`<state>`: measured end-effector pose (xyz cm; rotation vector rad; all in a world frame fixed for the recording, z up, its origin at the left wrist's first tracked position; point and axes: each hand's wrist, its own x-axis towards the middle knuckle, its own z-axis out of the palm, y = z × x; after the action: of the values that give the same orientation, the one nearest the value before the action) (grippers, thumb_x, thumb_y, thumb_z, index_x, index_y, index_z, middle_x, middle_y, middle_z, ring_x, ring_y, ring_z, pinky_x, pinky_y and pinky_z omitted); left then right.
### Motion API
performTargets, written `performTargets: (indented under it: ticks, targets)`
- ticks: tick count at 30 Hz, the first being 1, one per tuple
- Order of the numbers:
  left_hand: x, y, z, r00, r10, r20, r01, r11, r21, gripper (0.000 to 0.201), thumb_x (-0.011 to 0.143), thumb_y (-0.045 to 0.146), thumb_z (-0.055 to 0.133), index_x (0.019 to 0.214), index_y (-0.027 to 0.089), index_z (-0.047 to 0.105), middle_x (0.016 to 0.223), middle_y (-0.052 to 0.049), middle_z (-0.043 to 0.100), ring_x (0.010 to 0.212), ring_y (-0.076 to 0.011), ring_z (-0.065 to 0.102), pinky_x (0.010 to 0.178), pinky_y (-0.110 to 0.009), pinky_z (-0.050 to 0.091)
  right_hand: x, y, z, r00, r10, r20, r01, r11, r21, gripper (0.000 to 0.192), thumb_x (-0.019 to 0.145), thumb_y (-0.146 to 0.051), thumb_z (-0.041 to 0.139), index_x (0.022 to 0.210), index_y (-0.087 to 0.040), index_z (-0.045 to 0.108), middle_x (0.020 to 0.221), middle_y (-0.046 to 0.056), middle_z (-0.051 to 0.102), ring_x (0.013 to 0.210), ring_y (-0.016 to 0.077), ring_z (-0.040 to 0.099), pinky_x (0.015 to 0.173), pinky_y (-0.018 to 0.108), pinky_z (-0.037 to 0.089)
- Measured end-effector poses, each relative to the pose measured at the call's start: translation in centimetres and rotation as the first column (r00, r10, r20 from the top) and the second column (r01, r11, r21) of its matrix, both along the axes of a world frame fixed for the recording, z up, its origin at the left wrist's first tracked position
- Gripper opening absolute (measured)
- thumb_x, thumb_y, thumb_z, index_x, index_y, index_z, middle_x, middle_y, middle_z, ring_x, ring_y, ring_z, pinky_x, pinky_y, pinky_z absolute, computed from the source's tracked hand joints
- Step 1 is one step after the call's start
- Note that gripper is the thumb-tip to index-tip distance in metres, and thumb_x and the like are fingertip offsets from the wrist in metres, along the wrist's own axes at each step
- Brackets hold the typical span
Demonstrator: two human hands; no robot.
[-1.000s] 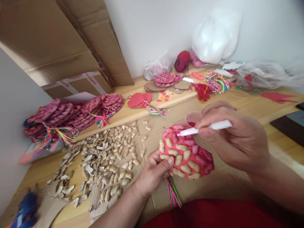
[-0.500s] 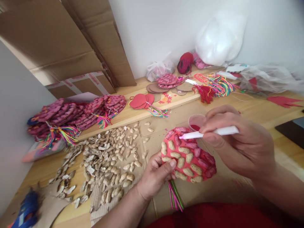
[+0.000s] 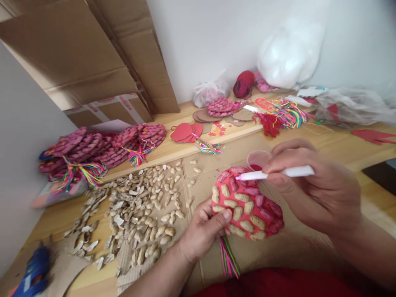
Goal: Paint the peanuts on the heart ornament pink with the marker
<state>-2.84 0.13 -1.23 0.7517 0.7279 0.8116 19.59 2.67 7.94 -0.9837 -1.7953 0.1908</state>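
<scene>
My left hand [image 3: 202,233] grips the lower left edge of a red disc [image 3: 247,204] covered with glued peanut shells, some plain tan, others painted pink. A bright tassel [image 3: 228,258] hangs from the disc's bottom. My right hand [image 3: 312,185] holds a white-handled brush [image 3: 275,173], its pink tip resting on a shell near the disc's top. A small cup of red paint [image 3: 257,160] stands just behind the disc.
Loose peanut shells [image 3: 145,210] lie scattered on cardboard to the left. Finished pink discs with tassels [image 3: 99,148] pile up at far left. Red paper circles [image 3: 185,132], coloured threads [image 3: 281,113], plastic bags [image 3: 291,49] and cardboard boxes [image 3: 80,62] line the back. A blue tool [image 3: 32,274] lies at bottom left.
The view has drifted a little, shifting everything slightly. The brush tip has moved a bit across the top shells; my left hand keeps the same grip on the disc.
</scene>
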Motion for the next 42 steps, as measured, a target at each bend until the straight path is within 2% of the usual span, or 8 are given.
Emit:
performTargets:
  ticks: [12,18,24,29,32,35,39,42]
  targets:
    - [0.6,0.1,0.8,0.991,-0.004,-0.135,0.033,0.977,0.211,0.038,0.089,0.051,0.075,0.091,0.015,0.064,0.070,0.003,0.056,0.056,-0.0065,0.045,0.054,-0.018,0.040,0.0,0.4,-0.7,0.999,-0.034,-0.017,0.033,0.999,-0.020,0.009,0.088,-0.022,0.069,0.095,-0.027,0.066,0.090,0.002,0.071,0.090,0.0202,0.064,0.080,0.040,0.052]
    - [0.8,0.2,1.4,0.973,0.017,-0.231,0.035,0.975,0.220,0.044,0.088,0.059,0.071,0.085,0.017,0.058,0.061,0.006,0.050,0.049,-0.0067,0.042,0.049,-0.019,0.034,-0.1,0.4,-0.6,0.999,-0.043,0.020,0.043,0.999,-0.009,0.011,0.086,-0.021,0.070,0.094,-0.027,0.067,0.088,0.002,0.072,0.089,0.0216,0.063,0.081,0.042,0.050]
    - [1.1,0.4,1.6,0.975,0.052,-0.215,-0.011,0.983,0.186,0.045,0.084,0.059,0.075,0.080,0.017,0.058,0.059,0.006,0.051,0.047,-0.0059,0.040,0.047,-0.019,0.032,-0.5,0.2,-0.5,0.994,0.090,0.062,-0.088,0.996,-0.026,0.013,0.087,-0.018,0.067,0.096,-0.028,0.066,0.083,-0.002,0.068,0.091,0.0198,0.063,0.087,0.040,0.052]
    - [1.0,0.5,1.5,0.987,0.043,-0.155,-0.021,0.990,0.137,0.042,0.077,0.051,0.084,0.089,0.015,0.067,0.069,0.003,0.061,0.054,-0.0074,0.047,0.053,-0.020,0.039,-0.6,0.3,-1.1,0.990,0.103,0.100,-0.096,0.993,-0.071,0.014,0.086,-0.021,0.069,0.098,-0.028,0.067,0.087,-0.002,0.069,0.095,0.0197,0.063,0.091,0.040,0.052]
    - [1.0,0.4,1.6,0.990,0.037,-0.139,-0.017,0.990,0.143,0.040,0.071,0.041,0.091,0.093,0.014,0.070,0.079,0.000,0.069,0.067,-0.0108,0.057,0.070,-0.024,0.048,-0.5,0.3,-1.2,0.985,0.124,0.119,-0.115,0.990,-0.075,0.014,0.087,-0.022,0.069,0.098,-0.029,0.067,0.087,-0.002,0.069,0.097,0.0202,0.063,0.092,0.041,0.051]
    - [1.1,0.4,1.7,0.989,0.032,-0.147,-0.011,0.989,0.145,0.039,0.070,0.035,0.092,0.095,0.014,0.071,0.090,-0.004,0.074,0.079,-0.0156,0.064,0.084,-0.030,0.051,-0.4,0.3,-1.2,0.981,0.125,0.146,-0.116,0.991,-0.068,0.015,0.087,-0.022,0.069,0.099,-0.029,0.067,0.088,-0.001,0.070,0.098,0.0207,0.063,0.092,0.041,0.051]
    - [1.3,0.4,1.6,0.977,0.049,-0.206,-0.011,0.983,0.182,0.037,0.077,0.043,0.085,0.095,0.014,0.072,0.093,-0.006,0.076,0.083,-0.0187,0.066,0.083,-0.031,0.051,-0.3,0.3,-1.3,0.975,0.080,0.208,-0.076,0.997,-0.025,0.015,0.088,-0.025,0.069,0.101,-0.031,0.065,0.090,-0.001,0.071,0.098,0.0224,0.064,0.089,0.042,0.050]
    - [1.4,0.3,1.6,0.974,0.048,-0.223,-0.002,0.979,0.202,0.037,0.080,0.047,0.082,0.095,0.014,0.072,0.094,-0.007,0.076,0.084,-0.0193,0.067,0.083,-0.031,0.052,-0.3,0.3,-1.3,0.982,0.072,0.175,-0.070,0.997,-0.016,0.015,0.088,-0.025,0.068,0.102,-0.031,0.065,0.090,-0.001,0.071,0.096,0.0223,0.065,0.088,0.043,0.049]
